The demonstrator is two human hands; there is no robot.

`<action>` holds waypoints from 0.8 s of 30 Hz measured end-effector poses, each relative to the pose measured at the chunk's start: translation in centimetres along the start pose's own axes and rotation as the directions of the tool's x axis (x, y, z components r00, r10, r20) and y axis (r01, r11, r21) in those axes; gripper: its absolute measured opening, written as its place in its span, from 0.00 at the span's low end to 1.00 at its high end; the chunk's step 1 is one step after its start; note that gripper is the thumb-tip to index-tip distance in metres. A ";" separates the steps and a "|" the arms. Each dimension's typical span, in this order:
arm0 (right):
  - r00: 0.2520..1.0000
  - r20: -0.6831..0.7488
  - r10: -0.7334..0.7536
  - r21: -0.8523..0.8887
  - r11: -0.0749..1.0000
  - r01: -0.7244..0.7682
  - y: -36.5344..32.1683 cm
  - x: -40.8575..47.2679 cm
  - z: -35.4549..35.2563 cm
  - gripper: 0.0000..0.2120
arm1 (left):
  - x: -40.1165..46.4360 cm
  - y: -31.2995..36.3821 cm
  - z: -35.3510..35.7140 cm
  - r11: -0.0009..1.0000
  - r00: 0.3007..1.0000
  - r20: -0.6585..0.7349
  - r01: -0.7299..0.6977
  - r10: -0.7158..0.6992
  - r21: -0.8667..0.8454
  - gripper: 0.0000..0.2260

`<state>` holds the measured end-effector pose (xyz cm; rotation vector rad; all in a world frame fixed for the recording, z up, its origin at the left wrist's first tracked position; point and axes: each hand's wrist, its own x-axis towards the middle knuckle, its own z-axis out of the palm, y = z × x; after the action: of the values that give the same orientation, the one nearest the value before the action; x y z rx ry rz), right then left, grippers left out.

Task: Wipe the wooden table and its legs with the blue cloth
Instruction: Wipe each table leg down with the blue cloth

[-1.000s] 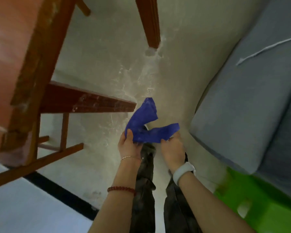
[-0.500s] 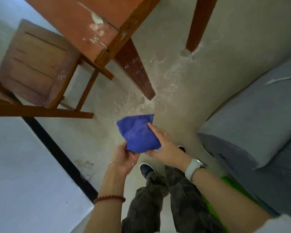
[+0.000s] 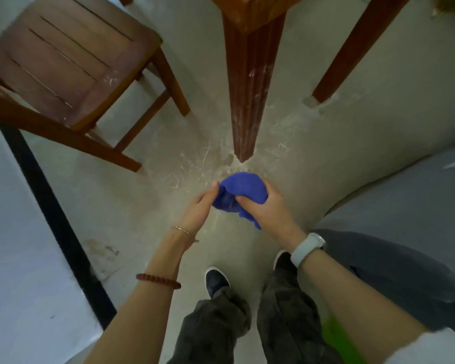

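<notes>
blue cloth (image 3: 243,191): bunched, held above the floor just before the near table leg (image 3: 248,82) | right hand (image 3: 267,210): fingers curled around it | left hand (image 3: 199,208): fingertips pinching its edge | handling: judged soft, light, limp; best gripped as a wad.

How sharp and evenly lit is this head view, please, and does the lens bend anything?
Head view: soft, even light without glare; slight motion blur on the wooden chair and blue cloth; wide-angle lens splays the table leg and bows the black floor stripe.
</notes>
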<state>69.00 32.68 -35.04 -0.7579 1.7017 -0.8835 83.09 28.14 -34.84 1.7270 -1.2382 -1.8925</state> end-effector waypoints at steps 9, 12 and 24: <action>0.874 0.030 -0.486 -0.038 0.873 0.486 5.1 10.1 -1.3 0.20 | 9.5 -0.2 3.4 0.939 0.994 -0.049 -0.108 0.097 -0.327 0.06; 0.860 0.018 -0.509 -0.029 0.860 0.510 6.4 13.4 -1.7 0.36 | 11.9 1.1 4.1 0.887 0.981 0.006 -0.173 0.193 -0.427 0.11; 0.283 -0.533 -0.798 -0.139 0.412 0.900 1.9 18.4 -5.2 0.30 | 14.3 4.5 4.5 0.550 0.493 -0.338 -0.830 0.802 0.095 0.10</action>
<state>58.82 19.52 -44.71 -1.4625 1.5204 -2.1901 74.11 17.08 -41.39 1.0063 -1.4354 -0.9785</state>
